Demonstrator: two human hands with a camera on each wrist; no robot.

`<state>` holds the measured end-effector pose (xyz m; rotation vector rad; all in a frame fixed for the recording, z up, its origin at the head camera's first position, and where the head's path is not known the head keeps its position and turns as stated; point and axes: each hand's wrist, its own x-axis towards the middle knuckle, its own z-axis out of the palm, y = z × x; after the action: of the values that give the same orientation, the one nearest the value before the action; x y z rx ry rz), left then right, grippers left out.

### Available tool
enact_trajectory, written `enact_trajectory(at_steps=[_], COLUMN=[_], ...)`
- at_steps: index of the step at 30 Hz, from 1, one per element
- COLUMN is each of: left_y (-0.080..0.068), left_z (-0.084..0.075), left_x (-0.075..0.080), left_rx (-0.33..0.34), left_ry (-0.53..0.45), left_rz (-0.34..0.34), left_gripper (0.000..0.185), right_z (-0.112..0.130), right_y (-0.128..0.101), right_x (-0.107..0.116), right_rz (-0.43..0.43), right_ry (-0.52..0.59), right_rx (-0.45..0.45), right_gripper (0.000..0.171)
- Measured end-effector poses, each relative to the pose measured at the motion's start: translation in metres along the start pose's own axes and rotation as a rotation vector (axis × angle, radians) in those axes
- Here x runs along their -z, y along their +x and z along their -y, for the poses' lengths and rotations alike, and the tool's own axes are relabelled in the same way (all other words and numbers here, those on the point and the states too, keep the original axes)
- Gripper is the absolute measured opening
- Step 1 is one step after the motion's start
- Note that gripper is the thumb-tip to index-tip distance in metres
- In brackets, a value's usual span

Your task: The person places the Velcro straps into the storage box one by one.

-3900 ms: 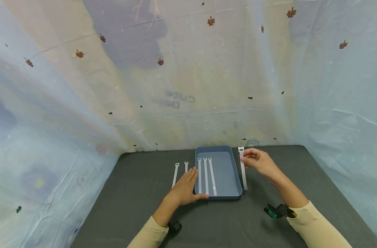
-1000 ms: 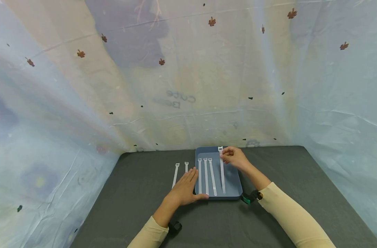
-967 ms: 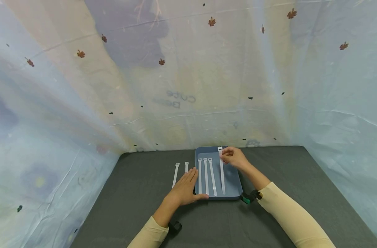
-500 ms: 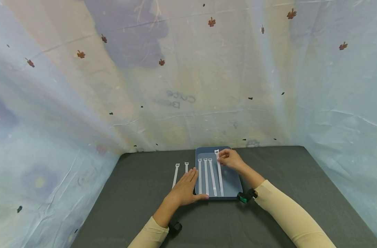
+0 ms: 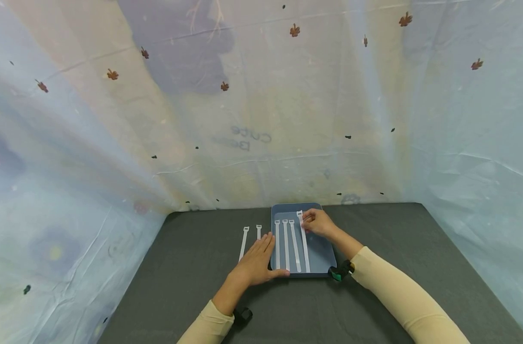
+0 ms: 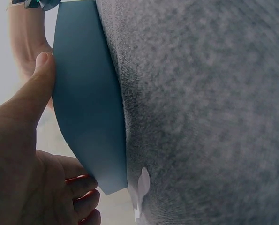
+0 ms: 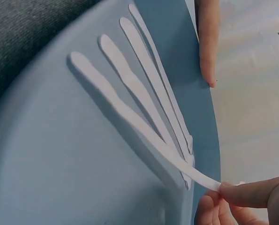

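Observation:
My right hand (image 5: 319, 223) pinches a white cable tie (image 5: 305, 246) near its slotted head, between thumb and fingers, over the blue tray (image 5: 323, 251). The right wrist view shows its strap (image 7: 134, 117) slanting down with the rounded tail low over the tray floor. To its left, three more white ties (image 5: 285, 243) lie lengthwise inside the tray. My left hand (image 5: 254, 263) rests against the tray's left side, fingers extended along the rim and thumb at the front edge; in the left wrist view the thumb (image 6: 44, 70) touches the tray wall (image 6: 87, 84).
Left of the tray, two white ties (image 5: 244, 242) lie on the dark grey table (image 5: 192, 277), one partly hidden by my left hand. A patterned curtain (image 5: 287, 162) hangs behind the table's back edge. Both wrists wear black camera mounts (image 5: 341, 271).
My right hand has carried the pinched tie from right of the tray to over it, then lowered it leftward toward the lying ties. My left hand stays in place.

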<state>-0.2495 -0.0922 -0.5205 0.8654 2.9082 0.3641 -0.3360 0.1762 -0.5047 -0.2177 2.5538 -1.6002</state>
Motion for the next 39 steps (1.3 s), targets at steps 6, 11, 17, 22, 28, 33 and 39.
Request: enact_trajectory(at_steps=[6, 11, 17, 22, 28, 33, 39], left_y=[0.000, 0.000, -0.001, 0.000, 0.000, 0.000, -0.001], left_z=[-0.002, -0.001, -0.001, 0.000, -0.001, -0.002, -0.003], left_x=[0.002, 0.001, 0.001, 0.000, 0.000, 0.001, 0.002], left_rx=[0.014, 0.009, -0.006, 0.008, 0.022, 0.024, 0.024], left_ry=[0.008, 0.006, 0.006, 0.002, 0.010, 0.009, -0.003], left_rz=[0.007, 0.011, -0.003, 0.007, 0.017, 0.020, 0.016], left_gripper=[0.118, 0.118, 0.118, 0.119, 0.119, 0.119, 0.119], right_z=[0.001, -0.004, -0.010, -0.013, -0.012, -0.011, -0.015], right_y=[0.001, 0.004, 0.006, 0.005, 0.002, 0.000, 0.003], right_x=[0.001, 0.001, -0.001, -0.003, -0.007, -0.009, -0.011], right_rz=[0.018, 0.032, 0.038, 0.022, 0.007, -0.012, -0.021], right_ry=[-0.006, -0.011, -0.034, -0.050, -0.066, -0.074, -0.082], right_rx=[-0.010, -0.014, -0.024, -0.016, 0.012, 0.013, 0.002], right_gripper=[0.022, 0.024, 0.023, 0.023, 0.023, 0.023, 0.023])
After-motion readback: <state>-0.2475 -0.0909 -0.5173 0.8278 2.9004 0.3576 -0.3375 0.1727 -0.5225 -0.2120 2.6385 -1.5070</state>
